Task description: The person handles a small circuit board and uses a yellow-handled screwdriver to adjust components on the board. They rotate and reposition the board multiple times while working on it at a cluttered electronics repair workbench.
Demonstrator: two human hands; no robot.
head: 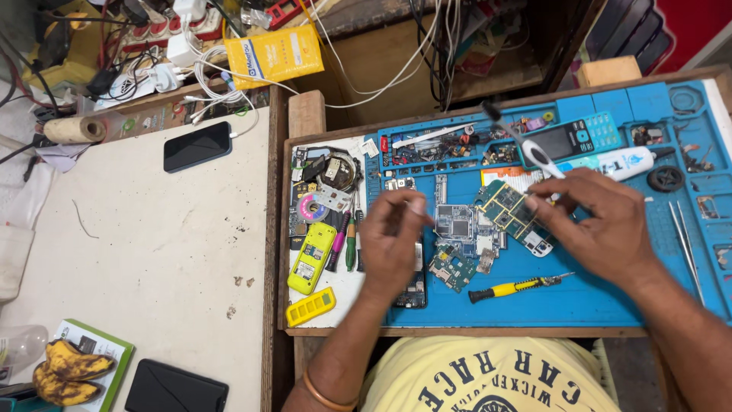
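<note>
left hand (390, 240) curled, right hand (598, 221) pinching, forearms angled inward.

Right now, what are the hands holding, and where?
The right hand grips a white-and-black brush by its lower handle. What the left hand holds cannot be told.

Bare forearms, no sleeves reaching the wrists. Left hand (390, 240): thin copper-coloured metal bangle (324, 395) round the forearm above the wrist. Right hand (602, 221): no ring or band visible. Pale yellow cotton T-shirt (488, 378) with black curved block lettering across the chest.
</note>
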